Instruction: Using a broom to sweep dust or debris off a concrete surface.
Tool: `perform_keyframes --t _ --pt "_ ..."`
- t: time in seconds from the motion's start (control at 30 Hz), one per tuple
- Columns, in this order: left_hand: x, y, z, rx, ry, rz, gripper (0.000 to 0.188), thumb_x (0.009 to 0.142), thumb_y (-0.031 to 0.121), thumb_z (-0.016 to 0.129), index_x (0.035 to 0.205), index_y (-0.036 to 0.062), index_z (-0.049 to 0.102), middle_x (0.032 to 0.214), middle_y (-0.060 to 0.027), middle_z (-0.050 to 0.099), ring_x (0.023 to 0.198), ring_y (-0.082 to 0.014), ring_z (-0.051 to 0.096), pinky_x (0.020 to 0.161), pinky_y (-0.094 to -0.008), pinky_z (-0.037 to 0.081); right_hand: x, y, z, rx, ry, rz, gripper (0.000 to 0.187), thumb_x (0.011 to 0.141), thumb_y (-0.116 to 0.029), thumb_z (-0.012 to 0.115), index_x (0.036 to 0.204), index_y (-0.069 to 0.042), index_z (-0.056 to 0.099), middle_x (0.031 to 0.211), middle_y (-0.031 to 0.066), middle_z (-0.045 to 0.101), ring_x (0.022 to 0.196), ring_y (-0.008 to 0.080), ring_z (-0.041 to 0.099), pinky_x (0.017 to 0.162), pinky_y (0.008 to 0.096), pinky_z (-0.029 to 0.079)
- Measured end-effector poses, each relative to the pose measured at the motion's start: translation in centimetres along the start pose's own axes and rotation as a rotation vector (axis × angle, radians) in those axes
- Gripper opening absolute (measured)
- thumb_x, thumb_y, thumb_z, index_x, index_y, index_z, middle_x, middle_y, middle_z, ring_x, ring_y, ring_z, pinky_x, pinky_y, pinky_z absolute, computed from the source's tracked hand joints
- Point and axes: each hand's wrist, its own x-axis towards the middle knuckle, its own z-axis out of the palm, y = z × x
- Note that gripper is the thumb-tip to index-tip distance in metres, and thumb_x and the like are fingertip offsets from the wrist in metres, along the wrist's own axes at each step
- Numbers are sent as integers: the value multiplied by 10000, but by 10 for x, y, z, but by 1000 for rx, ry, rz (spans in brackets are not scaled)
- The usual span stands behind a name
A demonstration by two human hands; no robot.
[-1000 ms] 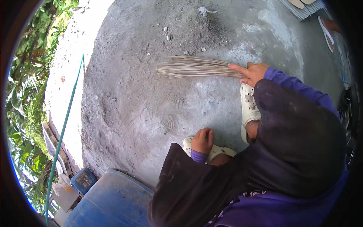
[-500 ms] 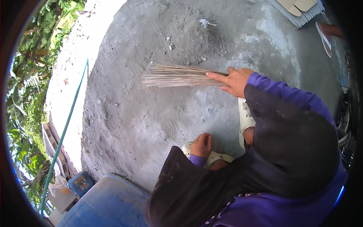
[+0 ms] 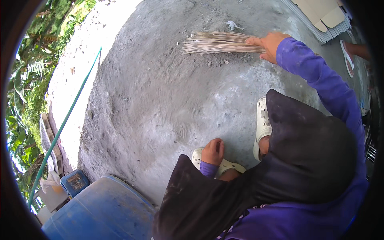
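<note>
The stick broom (image 3: 222, 43), thin pale-brown bristles fanning left, is over the far floor (image 3: 160, 92); the right hand (image 3: 273, 46) grips its right end. The left hand (image 3: 212, 152) curls loosely, seemingly empty.

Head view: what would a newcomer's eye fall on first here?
The bundle of thin sticks, gripped by the right hand over the grey ground at upper centre, stands out first. Next come the pale perforated clogs below, the loosely curled left hand in front of one. A large blue container fills the lower left.
</note>
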Motion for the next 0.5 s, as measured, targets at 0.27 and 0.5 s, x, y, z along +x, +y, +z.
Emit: perform_keyframes --t 0.27,0.5 --pt "2 0 0 -45 -4 -2 109 851 144 624 912 58 596 758 -119 630 660 -273 633 581 -362 498 -39 4 2 51 131 -28 617 875 -335 602 1418 -355 309 858 148 650 832 329 644 732 448 522" --pt "0 6 -1 -28 -41 -13 123 848 159 626 925 65 603 802 -109 647 681 -262 647 591 -355 506 -2 -15 0 104 144 38 600 889 -338 586 1416 -368 301 903 176 610 819 343 630 724 446 513"
